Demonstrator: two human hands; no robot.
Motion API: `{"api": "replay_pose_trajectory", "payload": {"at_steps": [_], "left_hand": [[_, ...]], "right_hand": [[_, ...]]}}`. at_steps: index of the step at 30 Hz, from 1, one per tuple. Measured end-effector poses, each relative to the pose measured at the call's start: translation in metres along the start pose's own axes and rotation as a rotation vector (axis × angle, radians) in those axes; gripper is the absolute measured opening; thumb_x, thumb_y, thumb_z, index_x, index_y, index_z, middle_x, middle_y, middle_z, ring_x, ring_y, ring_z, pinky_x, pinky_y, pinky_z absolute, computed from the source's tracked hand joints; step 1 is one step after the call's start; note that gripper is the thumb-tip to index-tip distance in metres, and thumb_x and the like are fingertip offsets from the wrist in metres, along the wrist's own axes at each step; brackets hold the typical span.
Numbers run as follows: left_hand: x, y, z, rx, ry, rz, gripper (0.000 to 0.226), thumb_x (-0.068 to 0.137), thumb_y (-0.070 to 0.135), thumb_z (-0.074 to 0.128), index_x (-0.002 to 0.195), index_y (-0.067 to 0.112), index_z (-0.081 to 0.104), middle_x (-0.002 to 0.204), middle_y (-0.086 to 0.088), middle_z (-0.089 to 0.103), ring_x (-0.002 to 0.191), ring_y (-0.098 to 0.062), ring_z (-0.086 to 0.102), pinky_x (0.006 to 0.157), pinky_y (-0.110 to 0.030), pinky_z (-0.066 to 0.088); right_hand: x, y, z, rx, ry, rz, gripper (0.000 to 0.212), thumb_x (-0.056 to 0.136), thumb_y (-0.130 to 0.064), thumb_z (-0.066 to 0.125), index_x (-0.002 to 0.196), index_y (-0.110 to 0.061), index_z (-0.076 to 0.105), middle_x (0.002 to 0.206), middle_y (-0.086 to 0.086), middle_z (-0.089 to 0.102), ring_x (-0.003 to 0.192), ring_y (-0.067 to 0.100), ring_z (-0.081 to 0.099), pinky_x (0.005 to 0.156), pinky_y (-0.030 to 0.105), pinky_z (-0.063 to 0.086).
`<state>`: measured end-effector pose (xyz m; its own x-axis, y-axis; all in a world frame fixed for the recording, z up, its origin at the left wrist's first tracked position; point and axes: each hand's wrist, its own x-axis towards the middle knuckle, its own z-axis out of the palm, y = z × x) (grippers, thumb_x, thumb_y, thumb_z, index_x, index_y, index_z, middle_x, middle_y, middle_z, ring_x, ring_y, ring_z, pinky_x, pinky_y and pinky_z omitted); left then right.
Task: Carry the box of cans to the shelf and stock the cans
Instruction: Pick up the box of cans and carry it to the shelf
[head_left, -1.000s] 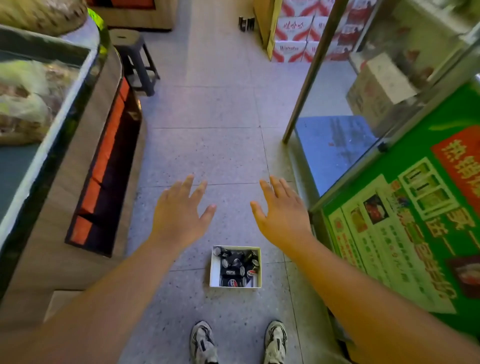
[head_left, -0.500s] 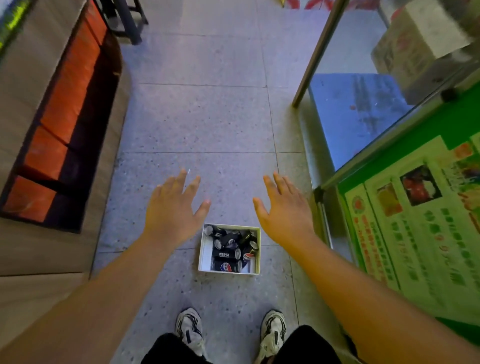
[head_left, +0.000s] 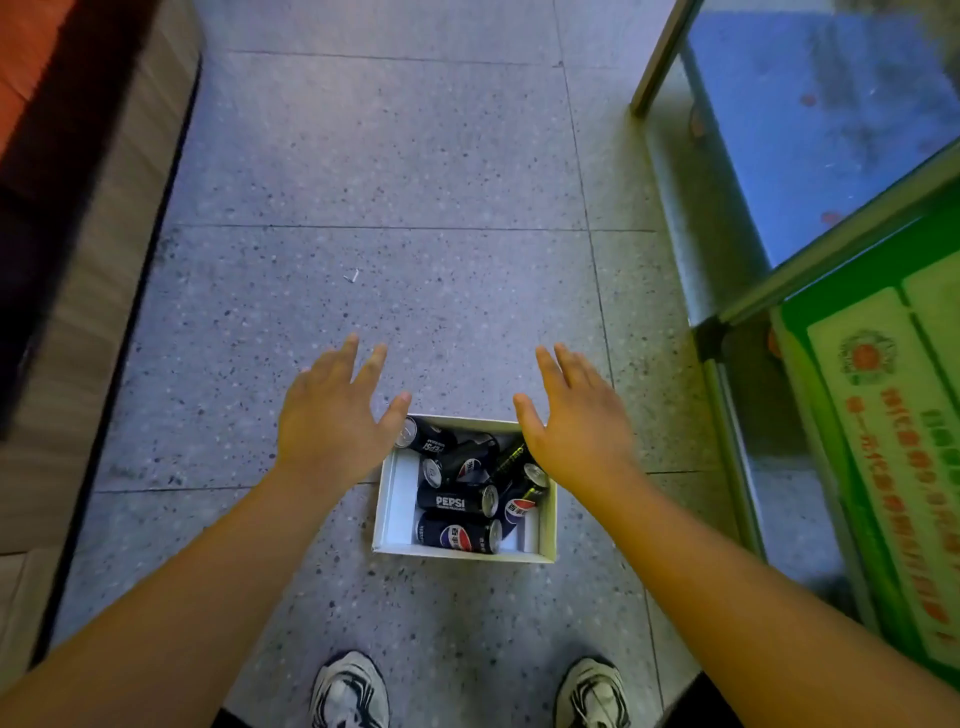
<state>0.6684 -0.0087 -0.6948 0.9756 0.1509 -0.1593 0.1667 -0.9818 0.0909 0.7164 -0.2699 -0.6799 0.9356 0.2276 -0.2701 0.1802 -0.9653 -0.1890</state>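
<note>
- At the far left stands a wooden counter (head_left: 78, 291), with a dark recess and an orange panel (head_left: 21, 67) along its upper left side.
- The speckled grey tiled floor (head_left: 389, 156) fills the middle of the view, and a small pale scrap (head_left: 353, 276) lies on it beyond the hands.
- The left hand (head_left: 332, 415) is held palm down over the floor, fingers straight and spread, gripping nothing; its thumb tip lies over the box's far left corner in this view (whether it touches the rim cannot be told).
- The left shoe (head_left: 348, 691), a white trainer with dark stripes, shows at the bottom edge.
- The box (head_left: 397, 504), white and open at the top, sits on the floor just ahead of the shoes and between the two hands.
- Inside it the cans (head_left: 460, 501) lie on their sides in a loose jumble, dark ones with Pepsi markings, crowded toward the right half of the box.
- The right hand (head_left: 576, 421) is also palm down, fingers extended and relaxed, holding nothing; it covers the box's far right corner.
- The right shoe (head_left: 592, 693) matches the other one.
- At the right stands a glass cabinet (head_left: 810, 135) with a metal frame, a blue surface behind its pane.
- A green poster (head_left: 893, 447) with pale panels and red lettering covers the lower right.
</note>
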Motion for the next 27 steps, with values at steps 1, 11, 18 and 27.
{"api": "replay_pose_trajectory", "payload": {"at_steps": [1,11,18,27], "left_hand": [[0.004,-0.001,0.016,-0.004,0.001,-0.003,0.071,0.092,0.064,0.03,0.152,0.025,0.03,0.16,-0.009,0.027,0.145,-0.031,0.028,0.114,-0.052,0.03],[0.024,-0.018,0.144,-0.075,-0.047,-0.077,0.076,0.091,0.066,0.034,0.155,0.028,0.019,0.163,-0.006,0.019,0.147,-0.029,0.023,0.115,-0.049,0.028],[0.01,-0.023,0.186,-0.123,-0.077,-0.123,0.078,0.091,0.066,0.033,0.154,0.024,0.018,0.161,-0.008,0.024,0.144,-0.03,0.03,0.112,-0.049,0.032],[-0.012,-0.026,0.225,-0.37,-0.212,-0.327,0.087,0.091,0.058,0.048,0.156,0.023,0.001,0.158,-0.008,0.03,0.142,-0.03,0.034,0.108,-0.049,0.038]], "right_hand": [[0.006,0.003,0.017,0.004,0.005,0.005,0.069,0.099,-0.06,0.025,0.158,-0.028,0.01,0.166,-0.001,0.009,0.153,0.02,0.007,0.121,0.044,0.017],[0.039,0.039,0.15,0.065,0.022,0.099,0.07,0.1,-0.056,0.031,0.157,-0.02,0.017,0.164,0.003,0.019,0.151,0.022,0.015,0.119,0.043,0.025],[0.03,0.058,0.195,0.198,0.026,0.214,0.066,0.1,-0.05,0.039,0.155,-0.018,0.022,0.16,0.004,0.028,0.146,0.023,0.027,0.113,0.046,0.034],[0.015,0.07,0.238,0.692,0.004,0.45,0.066,0.102,-0.038,0.046,0.156,-0.016,0.017,0.159,0.007,0.031,0.144,0.026,0.034,0.115,0.044,0.034]]}}
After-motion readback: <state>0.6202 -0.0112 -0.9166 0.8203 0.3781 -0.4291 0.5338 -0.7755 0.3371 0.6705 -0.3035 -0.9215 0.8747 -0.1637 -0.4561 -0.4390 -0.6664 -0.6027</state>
